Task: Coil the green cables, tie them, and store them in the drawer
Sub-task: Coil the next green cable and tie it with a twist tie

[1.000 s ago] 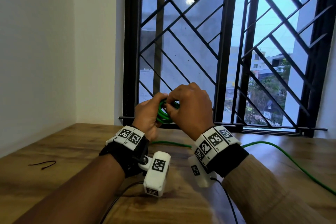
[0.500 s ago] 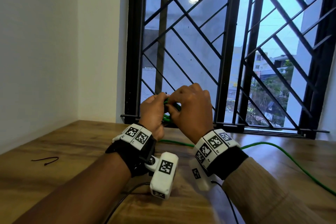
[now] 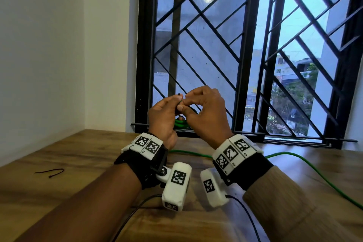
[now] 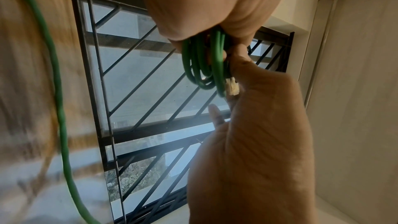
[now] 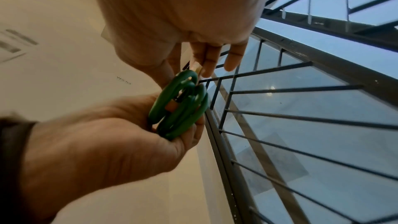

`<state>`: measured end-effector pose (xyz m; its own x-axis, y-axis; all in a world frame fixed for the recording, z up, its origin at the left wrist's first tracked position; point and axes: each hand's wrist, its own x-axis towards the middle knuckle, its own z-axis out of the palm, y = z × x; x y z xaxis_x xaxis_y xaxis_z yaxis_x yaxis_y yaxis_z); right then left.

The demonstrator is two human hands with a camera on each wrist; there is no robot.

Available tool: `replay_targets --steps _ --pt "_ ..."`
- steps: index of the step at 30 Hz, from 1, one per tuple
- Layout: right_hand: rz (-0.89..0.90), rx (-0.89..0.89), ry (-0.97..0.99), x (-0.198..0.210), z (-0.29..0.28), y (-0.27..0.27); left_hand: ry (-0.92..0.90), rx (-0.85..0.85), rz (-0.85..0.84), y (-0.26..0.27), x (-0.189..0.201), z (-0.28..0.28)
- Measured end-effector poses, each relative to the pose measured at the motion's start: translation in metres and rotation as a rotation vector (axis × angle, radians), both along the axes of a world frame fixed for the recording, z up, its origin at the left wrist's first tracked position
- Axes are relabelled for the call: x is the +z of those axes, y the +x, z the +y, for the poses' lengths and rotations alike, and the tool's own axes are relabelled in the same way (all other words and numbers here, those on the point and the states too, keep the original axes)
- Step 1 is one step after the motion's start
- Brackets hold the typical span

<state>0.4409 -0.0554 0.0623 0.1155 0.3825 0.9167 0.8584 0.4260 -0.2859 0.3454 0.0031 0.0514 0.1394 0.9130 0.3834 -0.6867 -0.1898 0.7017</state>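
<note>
Both hands, left hand [image 3: 163, 116] and right hand [image 3: 204, 116], grip green cable coil [image 3: 181, 123].

Both hands now sit higher against the window. The right hand [image 3: 206, 112] lifts off the green coil [image 3: 181, 124] and pinches beside the left hand [image 3: 163, 116] fingertips above it.

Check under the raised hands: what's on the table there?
A loose green cable runs across the wooden table beneath the left hand and right hand. The wrists hide its middle stretch; its left end isn't visible.
</note>
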Motion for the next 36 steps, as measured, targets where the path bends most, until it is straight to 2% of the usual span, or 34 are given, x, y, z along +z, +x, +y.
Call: replay_targets --steps 2,4,9,14,23,29,36 --pt "-0.148 -0.123 0.04 -0.002 -0.003 -0.004 -0.005 -0.004 0.0 0.001 -0.002 0.001" --pt "-0.216 -0.184 0.052 -0.002 -0.004 -0.007 -0.01 -0.013 0.006 0.002 -0.002 0.001" --pt "0.016 -0.091 0.012 0.002 0.0 -0.003 0.01 -0.066 0.043 0.004 -0.002 -0.002" --pt "0.155 -0.036 -0.019 0.006 -0.002 0.001 0.028 -0.13 0.048 0.004 0.0 -0.005" --pt "0.296 -0.039 -0.133 0.012 -0.005 0.002 0.052 -0.194 0.02 0.002 -0.001 -0.003" --pt "0.464 0.138 -0.265 0.018 -0.01 0.008 0.078 -0.219 0.041 0.001 -0.002 0.001" --pt "0.508 0.275 -0.325 0.023 -0.022 0.012 0.114 -0.226 0.065 0.003 -0.003 -0.002"
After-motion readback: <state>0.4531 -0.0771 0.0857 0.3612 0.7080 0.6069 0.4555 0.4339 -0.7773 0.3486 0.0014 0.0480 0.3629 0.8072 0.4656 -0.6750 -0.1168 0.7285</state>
